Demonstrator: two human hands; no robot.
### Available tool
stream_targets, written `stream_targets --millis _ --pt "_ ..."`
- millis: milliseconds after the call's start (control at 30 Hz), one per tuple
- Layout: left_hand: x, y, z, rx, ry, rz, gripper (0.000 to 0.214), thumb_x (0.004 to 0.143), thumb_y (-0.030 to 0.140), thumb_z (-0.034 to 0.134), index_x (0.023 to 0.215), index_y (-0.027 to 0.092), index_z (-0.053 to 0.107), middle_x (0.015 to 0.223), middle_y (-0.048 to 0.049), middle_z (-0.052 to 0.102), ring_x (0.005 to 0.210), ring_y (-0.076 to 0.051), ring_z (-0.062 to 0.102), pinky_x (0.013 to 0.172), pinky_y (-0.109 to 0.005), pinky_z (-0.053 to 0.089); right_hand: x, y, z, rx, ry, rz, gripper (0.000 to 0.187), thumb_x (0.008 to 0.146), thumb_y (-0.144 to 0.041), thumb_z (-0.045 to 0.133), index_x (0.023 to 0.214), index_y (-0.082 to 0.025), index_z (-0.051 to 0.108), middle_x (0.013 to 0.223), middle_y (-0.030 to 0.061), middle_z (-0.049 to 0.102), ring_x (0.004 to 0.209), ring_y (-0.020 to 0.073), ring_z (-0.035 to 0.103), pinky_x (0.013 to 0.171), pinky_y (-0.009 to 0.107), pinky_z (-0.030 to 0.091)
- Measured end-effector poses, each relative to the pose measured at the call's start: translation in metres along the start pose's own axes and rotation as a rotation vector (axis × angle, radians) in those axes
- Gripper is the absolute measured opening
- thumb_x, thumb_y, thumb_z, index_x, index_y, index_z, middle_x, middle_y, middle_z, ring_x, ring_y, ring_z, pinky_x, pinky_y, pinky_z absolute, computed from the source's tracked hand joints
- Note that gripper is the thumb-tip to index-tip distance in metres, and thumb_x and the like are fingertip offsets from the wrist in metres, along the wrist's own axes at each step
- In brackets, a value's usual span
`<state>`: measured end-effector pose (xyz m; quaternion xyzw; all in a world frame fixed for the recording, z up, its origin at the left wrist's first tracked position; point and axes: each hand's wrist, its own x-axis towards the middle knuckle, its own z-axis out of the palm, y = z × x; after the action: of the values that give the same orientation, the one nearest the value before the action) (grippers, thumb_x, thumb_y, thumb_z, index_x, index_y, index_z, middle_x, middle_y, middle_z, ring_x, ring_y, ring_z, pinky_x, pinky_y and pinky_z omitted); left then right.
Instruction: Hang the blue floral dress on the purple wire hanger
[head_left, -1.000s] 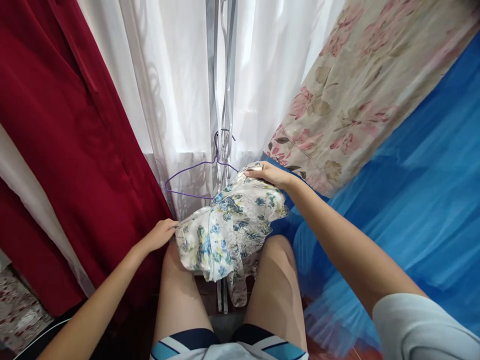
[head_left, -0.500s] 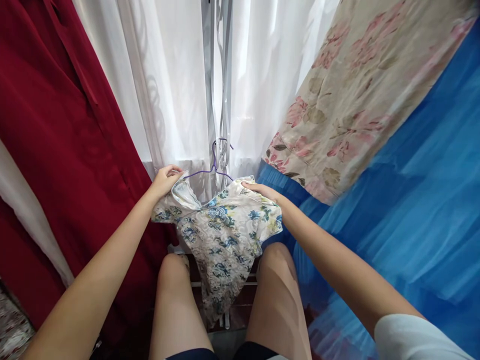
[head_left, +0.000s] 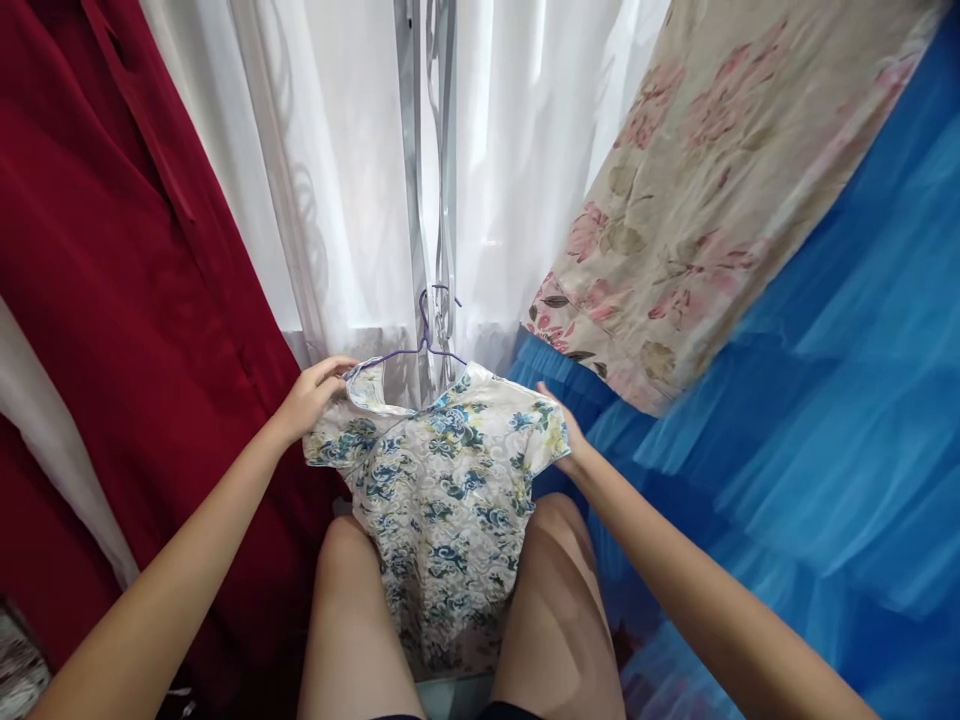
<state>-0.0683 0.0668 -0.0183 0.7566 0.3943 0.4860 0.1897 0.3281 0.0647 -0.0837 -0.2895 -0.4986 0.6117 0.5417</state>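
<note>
A short-sleeved white blouse with blue and yellow floral print hangs on a thin purple hanger in front of me, its lower part between my knees. Near the neckline on the left, my left hand is closed on the blouse's shoulder, fingers and thumb at the fabric edge. My right hand lies against the outer side of the opposite sleeve. Its thumb or a fingertip shows above the shoulder; the other fingers are hidden behind the cloth.
White curtains hang behind, with grey metal uprights between them. A dark red cloth drapes on the left. To the right hang a beige cloth with pink flowers and blue tulle.
The blouse front has spread wider and flatter, its right shoulder smoothed outward. My right hand has slid outward from the shoulder top to the sleeve. My left hand has moved slightly lower.
</note>
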Motion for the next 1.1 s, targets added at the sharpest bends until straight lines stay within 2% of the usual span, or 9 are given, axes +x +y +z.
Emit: stream_targets --millis 133,267,367,500,700,867,967,1033,1100 --pt "-0.016 -0.009 -0.002 -0.021 0.037 0.045 0.046 0.076 0.034 0.072 0.118 0.017 0.064 0.121 -0.0090 0.067 0.114 -0.026 0.061 0.099 -0.033 0.046 -0.025 -0.012 -0.012 -0.091 0.075 -0.107 0.046 0.085 -0.063 0.057 0.101 -0.022 0.069 0.085 0.0045 0.073 0.077 0.0240 0.068 0.066 0.033 0.055" --pt "-0.011 0.001 0.006 0.051 0.197 -0.005 0.035 0.082 0.047 0.066 0.096 0.015 0.070 0.090 -0.0050 0.071 0.082 -0.020 0.064 0.072 -0.027 0.049 -0.036 -0.028 0.000 -0.318 0.140 -0.286 0.025 0.085 -0.047 0.067 0.083 -0.022 0.067 0.069 -0.0013 0.064 0.059 0.0150 0.056 0.054 0.024 0.044" --pt "0.003 0.016 0.011 0.144 0.145 -0.095 0.043 0.085 0.055 0.058 0.075 0.015 0.068 0.068 -0.0017 0.062 0.064 -0.017 0.055 0.057 -0.026 0.041 -0.025 -0.044 0.012 -0.350 0.196 -0.343 0.028 0.085 -0.049 0.065 0.074 -0.023 0.060 0.065 -0.0020 0.058 0.056 0.0152 0.049 0.053 0.026 0.040" --pt "0.013 0.027 0.019 0.195 0.070 -0.075 0.044 0.085 0.058 0.055 0.073 0.016 0.064 0.066 -0.0008 0.059 0.065 -0.017 0.052 0.058 -0.025 0.039 -0.011 -0.063 0.032 -0.387 0.281 -0.399 0.030 0.082 -0.053 0.065 0.076 -0.024 0.058 0.067 0.0001 0.058 0.059 0.0190 0.049 0.056 0.029 0.041" --pt "0.015 0.015 0.033 0.388 0.250 -0.062 0.045 0.089 0.056 0.049 0.064 0.019 0.050 0.058 0.0017 0.046 0.059 -0.015 0.043 0.054 -0.024 0.029 -0.038 -0.084 0.073 -0.563 0.175 -0.493 0.039 0.092 -0.056 0.052 0.072 -0.022 0.050 0.065 0.0001 0.047 0.058 0.0153 0.041 0.054 0.027 0.034" --pt "0.025 0.007 0.041 0.461 0.265 -0.025 0.046 0.093 0.055 0.042 0.063 0.020 0.047 0.058 0.0008 0.047 0.060 -0.016 0.044 0.056 -0.025 0.028 -0.019 -0.105 0.080 -0.531 0.180 -0.469 0.039 0.091 -0.058 0.052 0.076 -0.022 0.050 0.065 0.0005 0.045 0.062 0.0164 0.045 0.055 0.026 0.038" --pt "0.020 0.001 0.041 0.527 0.337 -0.014 0.041 0.095 0.052 0.038 0.073 0.020 0.054 0.063 -0.0013 0.052 0.063 -0.018 0.049 0.060 -0.026 0.029 -0.024 -0.100 0.092 -0.554 0.032 -0.484 0.033 0.092 -0.053 0.053 0.081 -0.022 0.055 0.072 -0.0001 0.051 0.068 0.0160 0.051 0.063 0.026 0.043" --pt "0.011 -0.005 0.042 0.476 0.402 -0.010 0.038 0.095 0.051 0.036 0.079 0.021 0.053 0.067 -0.0018 0.052 0.065 -0.018 0.049 0.061 -0.027 0.030 -0.046 -0.087 0.108 -0.602 -0.231 -0.456 0.028 0.089 -0.052 0.060 0.095 -0.024 0.060 0.084 -0.0003 0.059 0.078 0.0168 0.057 0.070 0.027 0.048" --pt "-0.001 -0.012 0.047 0.302 0.469 -0.041 0.040 0.092 0.057 0.040 0.073 0.022 0.048 0.064 -0.0007 0.048 0.062 -0.017 0.045 0.058 -0.027 0.029 -0.072 -0.072 0.121 -0.612 -0.586 -0.383 0.049 0.075 -0.049 0.076 0.116 -0.029 0.059 0.105 0.0008 0.065 0.092 0.0200 0.062 0.080 0.030 0.052"
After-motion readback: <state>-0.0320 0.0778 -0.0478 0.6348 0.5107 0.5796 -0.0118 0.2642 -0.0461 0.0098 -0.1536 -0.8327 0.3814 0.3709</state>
